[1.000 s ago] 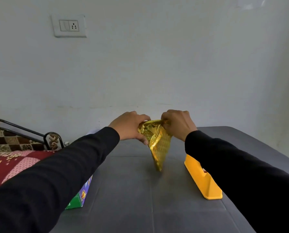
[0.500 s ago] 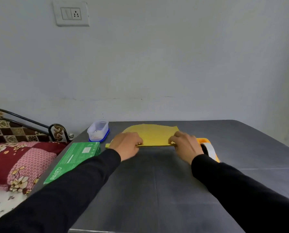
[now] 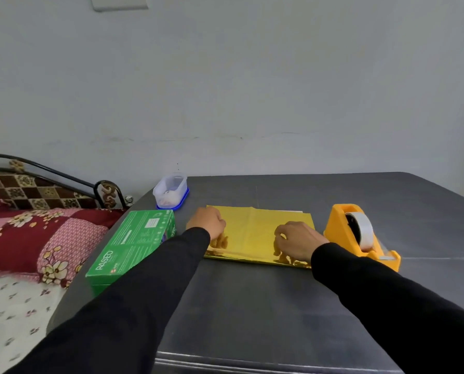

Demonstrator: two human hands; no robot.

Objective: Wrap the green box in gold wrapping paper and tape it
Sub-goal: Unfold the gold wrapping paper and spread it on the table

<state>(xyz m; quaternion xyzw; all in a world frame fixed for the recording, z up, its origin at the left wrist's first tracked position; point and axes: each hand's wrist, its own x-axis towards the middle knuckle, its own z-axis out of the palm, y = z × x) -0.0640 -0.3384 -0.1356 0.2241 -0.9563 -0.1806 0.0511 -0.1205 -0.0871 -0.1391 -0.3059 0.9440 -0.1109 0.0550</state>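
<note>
Both hands, left hand (image 3: pixel 207 222) and right hand (image 3: pixel 297 240), press curled fingers onto the gold wrapping paper (image 3: pixel 255 233) at mid-frame; smooth it outward, flat. The green box (image 3: pixel 133 244) waits just left.

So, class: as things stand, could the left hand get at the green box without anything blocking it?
Probably yes. The green box lies just to the left of the left hand, which rests on the gold paper; nothing stands between them.

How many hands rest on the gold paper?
2: the left hand on the gold paper at its left end, the right hand near its right end.
</note>
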